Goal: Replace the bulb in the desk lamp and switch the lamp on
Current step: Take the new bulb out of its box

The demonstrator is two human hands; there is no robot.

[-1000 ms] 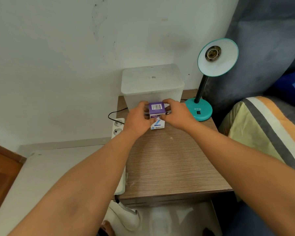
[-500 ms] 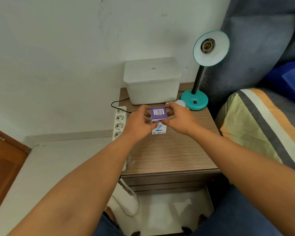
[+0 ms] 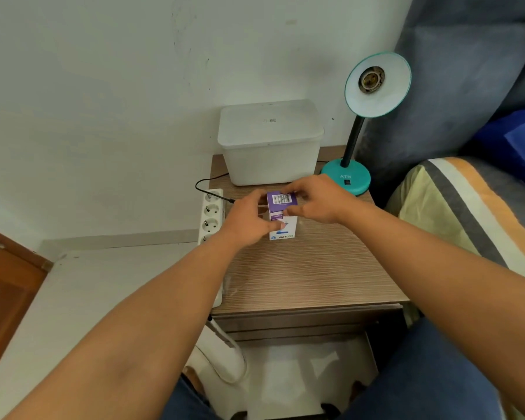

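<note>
A teal desk lamp [image 3: 349, 177] stands at the back right of the wooden nightstand [image 3: 309, 274]. Its shade [image 3: 385, 95] faces me and the socket [image 3: 371, 79] inside holds no bulb. A small purple and white bulb box [image 3: 281, 216] with a barcode on its top end is held upright just over the nightstand. My left hand [image 3: 249, 219] grips its left side. My right hand [image 3: 315, 201] pinches the purple top flap. The bulb inside is hidden.
A white lidded plastic container [image 3: 270, 144] sits at the back of the nightstand. A white power strip [image 3: 211, 216] with a black cable hangs along its left edge. A striped pillow [image 3: 467, 213] and a grey headboard [image 3: 467, 71] lie to the right.
Both hands carried the box back from the white container toward the middle of the nightstand. My right fingers now work at the top flap.
</note>
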